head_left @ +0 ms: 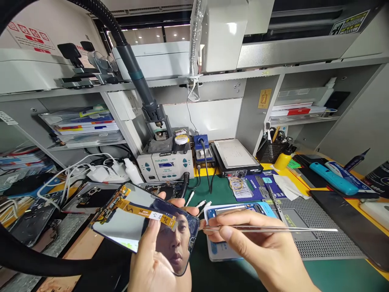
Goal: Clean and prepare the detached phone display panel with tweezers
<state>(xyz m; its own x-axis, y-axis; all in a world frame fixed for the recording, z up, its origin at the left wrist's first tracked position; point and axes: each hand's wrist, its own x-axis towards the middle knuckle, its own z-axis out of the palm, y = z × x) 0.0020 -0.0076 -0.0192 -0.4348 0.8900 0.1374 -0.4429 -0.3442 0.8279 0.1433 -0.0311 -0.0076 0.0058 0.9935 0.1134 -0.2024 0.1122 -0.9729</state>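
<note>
My left hand [152,259] is closed around a phone screen [127,233], held tilted with its glossy, mirror-like back towards me. A person's face is reflected in it. An orange flex cable [133,209] with a white label runs across that back, under my left thumb. My right hand [270,247] pinches thin metal tweezers [306,230], lying nearly level and pointing right. Its fingertips are close to the screen's right edge; whether they touch it, I cannot tell. Behind them, a blue-edged phone body [214,253] lies on the green mat [206,280], partly hidden by my right hand.
A hot-air station [165,166] and a flat heating plate [237,156] stand at the back. On the right are a grey perforated mat [328,243], a yellow bottle [282,160] and a turquoise tool [334,178]. White cables [67,174] and phone parts crowd the left.
</note>
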